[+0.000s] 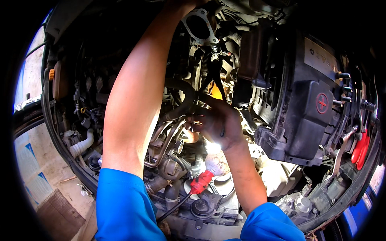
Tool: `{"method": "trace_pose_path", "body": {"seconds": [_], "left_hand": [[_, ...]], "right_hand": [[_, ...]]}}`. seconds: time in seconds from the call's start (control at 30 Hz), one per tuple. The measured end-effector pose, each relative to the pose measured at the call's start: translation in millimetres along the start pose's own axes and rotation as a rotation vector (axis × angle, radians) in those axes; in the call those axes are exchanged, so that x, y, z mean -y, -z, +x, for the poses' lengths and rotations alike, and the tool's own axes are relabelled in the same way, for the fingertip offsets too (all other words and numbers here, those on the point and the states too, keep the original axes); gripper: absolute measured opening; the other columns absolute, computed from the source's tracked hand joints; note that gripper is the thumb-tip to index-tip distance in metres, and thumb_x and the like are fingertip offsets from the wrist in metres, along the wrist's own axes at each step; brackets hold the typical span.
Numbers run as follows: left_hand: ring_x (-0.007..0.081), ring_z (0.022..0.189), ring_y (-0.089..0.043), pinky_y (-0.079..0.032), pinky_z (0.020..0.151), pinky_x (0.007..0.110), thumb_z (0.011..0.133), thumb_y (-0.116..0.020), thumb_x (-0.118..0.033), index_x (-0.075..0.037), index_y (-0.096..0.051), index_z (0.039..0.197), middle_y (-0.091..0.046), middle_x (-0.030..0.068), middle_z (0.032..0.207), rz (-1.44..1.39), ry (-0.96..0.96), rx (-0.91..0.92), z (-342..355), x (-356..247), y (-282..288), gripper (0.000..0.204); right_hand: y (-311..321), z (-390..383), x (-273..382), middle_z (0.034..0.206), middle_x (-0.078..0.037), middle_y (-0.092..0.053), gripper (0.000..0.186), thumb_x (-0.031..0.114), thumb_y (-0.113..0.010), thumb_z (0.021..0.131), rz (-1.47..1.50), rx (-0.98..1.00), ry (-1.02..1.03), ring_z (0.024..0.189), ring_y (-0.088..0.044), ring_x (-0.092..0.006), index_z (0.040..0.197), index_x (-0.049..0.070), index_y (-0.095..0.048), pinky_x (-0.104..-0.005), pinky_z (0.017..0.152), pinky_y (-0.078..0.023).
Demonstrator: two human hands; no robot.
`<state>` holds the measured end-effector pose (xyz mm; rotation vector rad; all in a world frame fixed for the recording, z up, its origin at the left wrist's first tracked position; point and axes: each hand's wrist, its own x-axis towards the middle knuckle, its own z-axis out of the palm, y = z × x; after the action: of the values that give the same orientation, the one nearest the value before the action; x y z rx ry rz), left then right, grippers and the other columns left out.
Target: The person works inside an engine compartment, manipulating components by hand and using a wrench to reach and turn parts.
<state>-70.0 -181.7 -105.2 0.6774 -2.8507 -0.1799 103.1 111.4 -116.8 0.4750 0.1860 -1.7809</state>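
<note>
My left arm stretches up across an engine bay, and my left hand (185, 5) is at the top edge beside a metal flange (200, 27) with a large round opening. Its fingers are cut off from view. In the middle, my right hand (221, 122) is in shadow, its fingers curled at the spread black handles of what look like pliers (216, 72). The tool's head points up, just under the flange. A black rubber hose (185, 98) bends close to my right fingers. Below that hand a lit work lamp (217, 162) with a red collar lies among the engine parts.
A black battery cover (315, 116) with a red plus sign stands to the right. Red-handled pliers (361, 150) and other metal tools rest along the right edge. Metal pipes (163, 134) run left of my right hand. The lamp's black cord (175, 208) trails toward me.
</note>
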Motion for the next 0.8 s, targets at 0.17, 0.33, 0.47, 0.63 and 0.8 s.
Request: {"method": "trace_pose_path", "body": {"seconds": [0.17,0.33,0.47,0.63,0.8], "left_hand": [[0.0382,0.140,-0.025,-0.018,0.113,0.052,0.071,-0.055,-0.078,-0.008,-0.037,0.143,-0.030,0.0212,0.150,0.047,-0.004,0.012,-6,-12,2,0.102],[0.0380,0.140,-0.025,-0.016,0.113,0.054,0.076,-0.047,-0.078,-0.023,-0.053,0.135,-0.030,0.0174,0.151,0.163,-0.130,0.170,5,-9,3,0.081],[0.0382,0.136,-0.032,-0.020,0.112,0.051,0.079,-0.048,-0.074,-0.019,-0.056,0.131,-0.041,0.0180,0.144,0.166,-0.141,0.030,-9,-14,2,0.076],[0.0365,0.129,-0.042,-0.029,0.109,0.047,0.085,-0.057,-0.058,-0.008,-0.058,0.124,-0.057,0.0223,0.125,0.007,-0.145,-0.334,-40,-22,20,0.063],[0.0363,0.098,-0.062,-0.050,0.083,0.046,0.080,-0.068,-0.042,-0.009,-0.047,0.132,-0.061,0.0239,0.113,-0.651,-0.145,0.054,-105,-82,91,0.065]], "right_hand": [[-2,4,-6,0.092,-0.018,-0.063,0.028,0.025,-0.050,0.093,0.081,-0.068,-0.008,0.074,-0.055,-0.0258,0.112,0.006,-0.055,-0.0401,0.067,-0.045],[2,3,-6,0.079,-0.010,-0.054,0.024,0.025,-0.050,0.092,0.088,-0.080,-0.041,0.065,-0.045,-0.0186,0.107,0.008,-0.054,-0.0306,0.056,-0.036],[4,2,-7,0.076,-0.007,-0.050,0.023,0.027,-0.053,0.091,0.026,-0.131,-0.029,0.063,-0.041,-0.0156,0.104,0.009,-0.054,-0.0277,0.053,-0.031],[1,2,-12,0.075,-0.006,-0.050,0.024,0.028,-0.056,0.090,-0.010,-0.126,-0.016,0.062,-0.039,-0.0157,0.105,0.009,-0.054,-0.0282,0.052,-0.030],[12,0,-6,0.074,-0.006,-0.049,0.023,0.027,-0.049,0.092,0.064,-0.118,-0.041,0.062,-0.039,-0.0159,0.106,0.009,-0.055,-0.0295,0.054,-0.030]]}}
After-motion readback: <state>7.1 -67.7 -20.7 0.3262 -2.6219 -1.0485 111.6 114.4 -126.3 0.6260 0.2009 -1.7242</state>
